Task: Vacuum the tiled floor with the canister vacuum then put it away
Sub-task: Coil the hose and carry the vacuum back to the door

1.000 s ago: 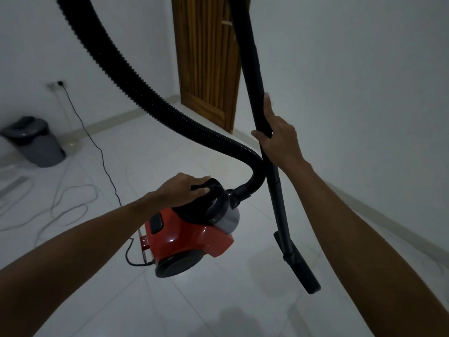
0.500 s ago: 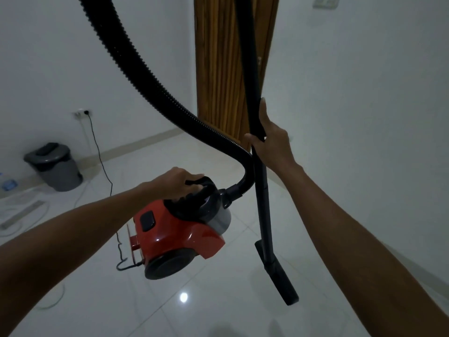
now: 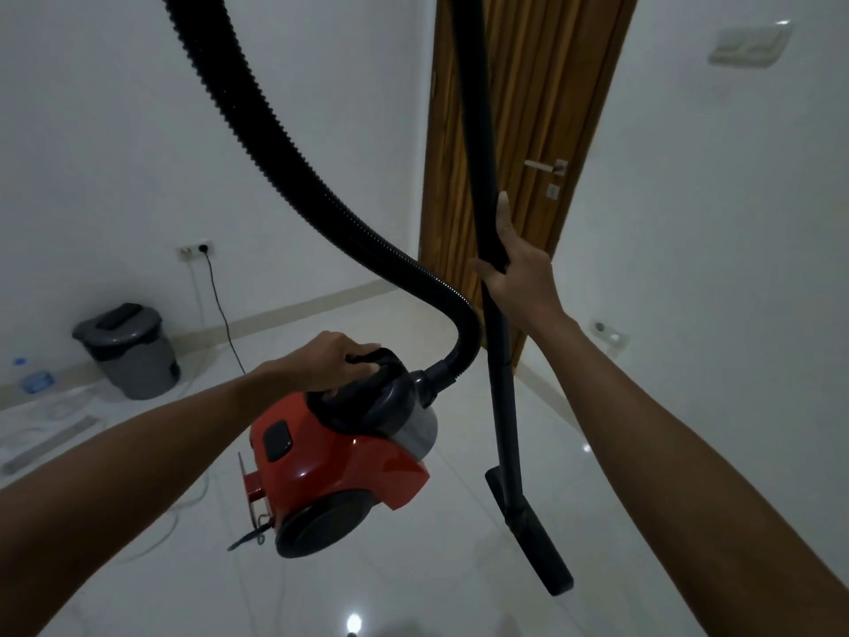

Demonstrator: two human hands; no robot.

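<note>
A red canister vacuum (image 3: 340,466) with a black wheel hangs above the white tiled floor (image 3: 413,581). My left hand (image 3: 328,360) grips its black carry handle on top. A black ribbed hose (image 3: 275,144) arcs from the canister's front up out of view. My right hand (image 3: 519,278) holds the black wand (image 3: 498,379) upright, thumb along the tube. The wand's floor nozzle (image 3: 537,540) hangs just above the tiles.
A wooden door (image 3: 523,108) with a metal handle stands ahead. A grey lidded bin (image 3: 131,351) sits at the left wall under a socket (image 3: 195,249) with a black cord plugged in. White cables and a flat strip (image 3: 50,441) lie on the floor at left.
The view has swung up and toward the door; the bin and socket now sit further right in view. Both hands keep their grips, carrying the vacuum and wand along.
</note>
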